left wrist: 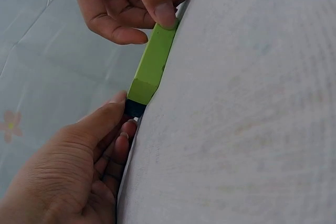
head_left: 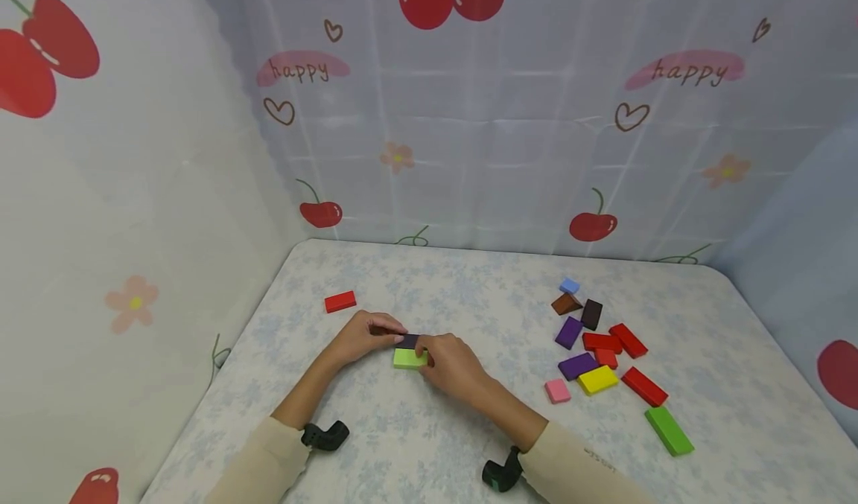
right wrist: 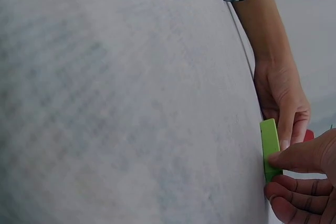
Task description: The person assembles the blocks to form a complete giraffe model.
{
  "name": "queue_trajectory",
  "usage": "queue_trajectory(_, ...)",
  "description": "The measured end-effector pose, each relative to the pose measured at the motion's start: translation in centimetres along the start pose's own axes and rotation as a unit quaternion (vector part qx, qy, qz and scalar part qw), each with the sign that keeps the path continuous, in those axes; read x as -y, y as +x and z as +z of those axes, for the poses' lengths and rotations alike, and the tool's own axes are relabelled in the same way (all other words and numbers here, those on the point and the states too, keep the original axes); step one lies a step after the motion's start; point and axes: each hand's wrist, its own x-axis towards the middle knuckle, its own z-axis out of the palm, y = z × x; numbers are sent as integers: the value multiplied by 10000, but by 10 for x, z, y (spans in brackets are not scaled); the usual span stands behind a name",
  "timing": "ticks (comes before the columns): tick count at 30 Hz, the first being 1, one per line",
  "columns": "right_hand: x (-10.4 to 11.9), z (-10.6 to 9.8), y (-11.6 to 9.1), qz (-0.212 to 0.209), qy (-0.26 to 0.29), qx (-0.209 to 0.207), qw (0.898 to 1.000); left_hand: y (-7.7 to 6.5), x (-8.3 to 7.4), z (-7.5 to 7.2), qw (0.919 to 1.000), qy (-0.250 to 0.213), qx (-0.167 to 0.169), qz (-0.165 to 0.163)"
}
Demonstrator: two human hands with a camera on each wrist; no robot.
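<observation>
A light green block lies flat on the table along the near side of a dark block, in front of the person. The left hand pinches the left end of the dark block between thumb and fingers. From the right, the right hand grips the light green block's right end, its thumb on the near face. In the left wrist view the dark block shows only as a short piece past the green block; the rest is hidden.
A red block lies alone at the back left. On the right are scattered several blocks, among them a yellow one, a pink one, a longer green one and a brown wedge. Printed curtains hang behind the table.
</observation>
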Motion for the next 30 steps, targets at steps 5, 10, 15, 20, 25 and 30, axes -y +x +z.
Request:
queue_trajectory(5, 0, 2, -1, 60, 42, -77, 9999, 1, 1, 1, 10000, -22, -11, 16)
queue_trajectory(10, 0, 4, -3, 59, 52, -96, 9999, -1, 0, 2, 10000, -74, 18, 25)
queue_trajectory(15, 0, 4, -4, 102, 68, -115, 9999, -1, -2, 3, 10000, -36, 25, -6)
queue_trajectory(20, 1, 0, -5, 151, 16, -106, 9998, 0, -2, 3, 10000, 28, 7, 17)
queue_trajectory(25, 2, -7, -13, 215, -183, -143, 9995, 0, -2, 1, 9999, 134, -32, -11)
queue_trajectory(30, 0, -19, -29, 257, -381, -128, 9989, -1, -3, 0, 9998, 180, 41, -56)
